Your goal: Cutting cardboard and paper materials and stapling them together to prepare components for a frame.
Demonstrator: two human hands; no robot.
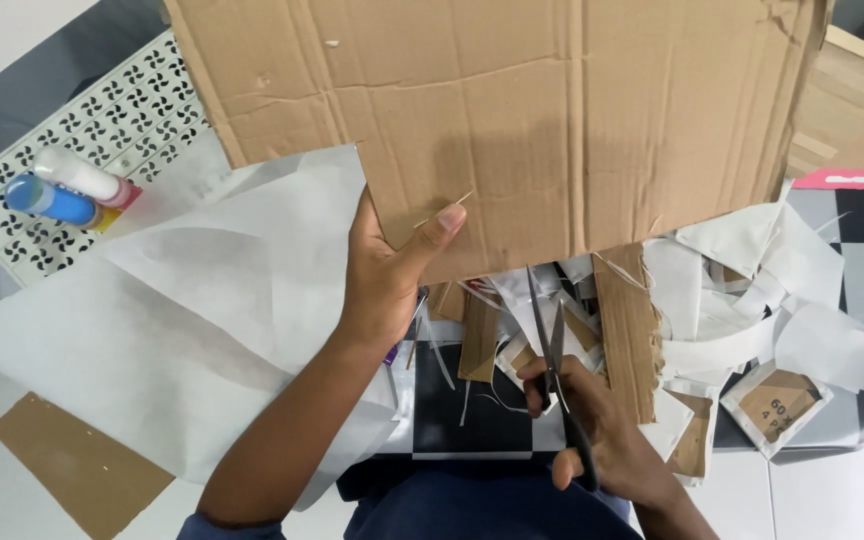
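Right hand (602, 440): closed around the black handles of the scissors (555, 345); blades are seen slightly parted, pointed up at the lower edge of the cardboard sheet (512, 110).
Left hand (387, 275): the sheet is gripped at its lower left corner, thumb on the front face.
Cardboard sheet: judged light and stiff, but easily bent along its creases; best held near the cut line.
Left of the sheet: white paper (152, 310), and further away two glue sticks (72, 190).
Below the sheet: paper and cardboard scraps (732, 300).

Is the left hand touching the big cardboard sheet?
Touching. The head view shows the left hand gripping the lower edge of the cardboard sheet, thumb pressed flat on its face.
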